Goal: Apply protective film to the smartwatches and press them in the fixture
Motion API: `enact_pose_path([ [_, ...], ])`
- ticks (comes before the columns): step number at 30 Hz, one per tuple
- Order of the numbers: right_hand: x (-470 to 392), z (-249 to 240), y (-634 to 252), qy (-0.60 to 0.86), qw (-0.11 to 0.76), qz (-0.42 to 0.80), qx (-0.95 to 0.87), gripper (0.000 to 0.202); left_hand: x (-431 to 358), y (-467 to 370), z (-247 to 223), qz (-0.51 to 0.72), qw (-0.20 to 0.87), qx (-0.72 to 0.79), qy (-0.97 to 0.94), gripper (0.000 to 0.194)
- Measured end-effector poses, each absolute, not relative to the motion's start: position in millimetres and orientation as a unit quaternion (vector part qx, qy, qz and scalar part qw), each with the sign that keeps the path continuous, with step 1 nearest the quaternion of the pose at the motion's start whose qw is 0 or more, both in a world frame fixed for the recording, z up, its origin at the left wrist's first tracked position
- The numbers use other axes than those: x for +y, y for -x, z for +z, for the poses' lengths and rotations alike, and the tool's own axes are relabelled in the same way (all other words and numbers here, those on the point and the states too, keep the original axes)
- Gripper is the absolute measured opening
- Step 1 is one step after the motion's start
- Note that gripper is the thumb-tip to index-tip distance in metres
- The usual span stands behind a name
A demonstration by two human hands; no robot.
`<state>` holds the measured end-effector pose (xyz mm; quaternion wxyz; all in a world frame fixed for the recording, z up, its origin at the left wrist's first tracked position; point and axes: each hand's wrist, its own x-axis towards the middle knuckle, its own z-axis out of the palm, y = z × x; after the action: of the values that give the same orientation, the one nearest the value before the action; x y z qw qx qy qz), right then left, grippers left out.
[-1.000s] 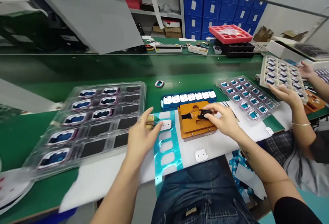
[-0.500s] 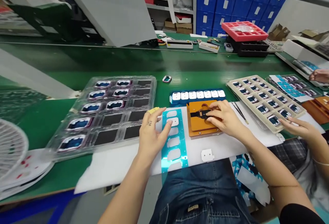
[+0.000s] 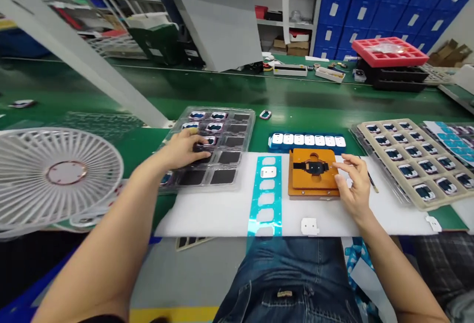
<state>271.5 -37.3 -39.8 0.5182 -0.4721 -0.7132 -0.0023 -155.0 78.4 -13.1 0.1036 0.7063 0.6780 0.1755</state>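
Note:
My left hand (image 3: 181, 149) reaches over the clear plastic tray (image 3: 227, 181), fingers apart. Its fingertips are at a purple-edged watch-like frame (image 3: 212, 141); whether they touch it I cannot tell. More such frames lie in the tray's pockets, some hidden under the hand. Beside the right edge of an orange fixture block (image 3: 301, 181), my right hand (image 3: 354, 184) is open with bent fingers. A small black part (image 3: 317, 167) with a strap-like band sits in the block's recess. Left of the block lies a blue film strip (image 3: 253, 214) with cutouts and one white plate (image 3: 268, 172).
Behind the block is a blue strip of white plates (image 3: 309, 140). A beige tray (image 3: 407, 184) of frames stands right, near tweezers (image 3: 374, 183). A single frame (image 3: 265, 114) lies at the back. A white fan (image 3: 33, 165) and a slanting post (image 3: 111, 81) stand left.
My left hand has moved left from beside the film strip to the clear tray. My right hand has come off the black part to the block's right side. The view has swung left.

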Motion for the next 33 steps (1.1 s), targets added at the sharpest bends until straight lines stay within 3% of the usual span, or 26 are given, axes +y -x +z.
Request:
enact_pose_path([
  [3,-40.2,-36.3,-272.4,0.464,0.540,-0.022,-0.702,0.019,77.5,147.4,-5.9,0.205,0.096,0.670,-0.708,0.028],
  [7,-59.2,-26.9,-259.4,0.410,0.552,-0.032,-0.726,0.023,27.4,94.1,4.5,0.363,0.161,0.620,-0.677,0.026],
  [12,-95.2,-22.4,-217.0,0.377,0.483,0.144,-0.777,0.031,-56.6,1.9,-0.7,0.323,0.391,0.440,-0.741,0.020],
  [15,-105.5,-28.1,-205.6,0.400,0.489,0.275,-0.725,0.027,-79.9,-25.1,-10.3,0.339,0.442,0.401,-0.727,0.017],
  [18,-107.2,-35.6,-221.3,0.458,0.507,0.333,-0.650,0.020,-79.9,-30.1,-24.0,0.368,0.491,0.417,-0.670,0.031],
  [22,-103.7,-45.0,-270.2,0.567,0.463,0.319,-0.602,0.017,-69.5,-27.9,-46.1,0.421,0.527,0.452,-0.583,0.035],
  [25,-101.9,-48.4,-301.3,0.631,0.390,0.222,-0.632,0.017,-66.0,-28.5,-56.8,0.439,0.529,0.474,-0.550,0.033],
  [28,-103.3,-47.1,-312.9,0.608,0.329,0.127,-0.711,0.016,-66.1,-29.6,-59.2,0.437,0.528,0.481,-0.546,0.033],
  [33,-112.1,-47.2,-310.5,0.526,0.268,0.169,-0.789,0.011,-67.2,-29.3,-59.6,0.431,0.522,0.477,-0.560,0.031],
])
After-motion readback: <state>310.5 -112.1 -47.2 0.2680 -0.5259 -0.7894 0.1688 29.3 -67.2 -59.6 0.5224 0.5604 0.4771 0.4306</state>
